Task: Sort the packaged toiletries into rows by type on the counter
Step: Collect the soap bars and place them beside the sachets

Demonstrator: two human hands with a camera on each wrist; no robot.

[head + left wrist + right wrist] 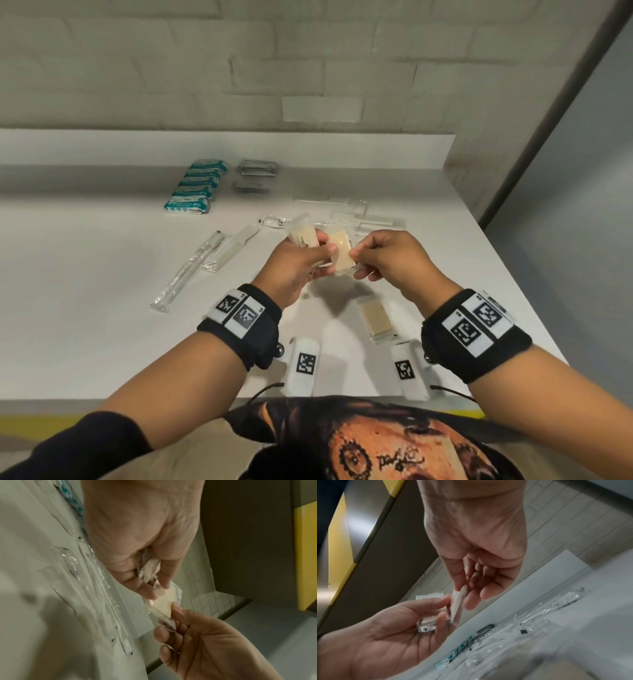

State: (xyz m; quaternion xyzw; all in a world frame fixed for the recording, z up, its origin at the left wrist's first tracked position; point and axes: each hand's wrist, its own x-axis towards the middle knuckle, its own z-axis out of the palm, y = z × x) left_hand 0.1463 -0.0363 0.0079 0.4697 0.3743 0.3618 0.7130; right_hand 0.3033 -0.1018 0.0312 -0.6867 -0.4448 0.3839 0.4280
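Left hand (294, 263) curled round one wrapped soap bar (303, 236), thumb also pinching the left edge of a second bar (340, 251), both held above the counter (102, 274). Right hand (390, 260) pinched that second bar's right wrapper edge between thumb and forefinger. Judged light and stiff inside, film slippery and crinkly; best gripped across the bar's body, not the loose seal. Second bar's long axis ran away from the person, tilted slightly left. A third bar (376, 320) lay flat on the counter, nearer the person.
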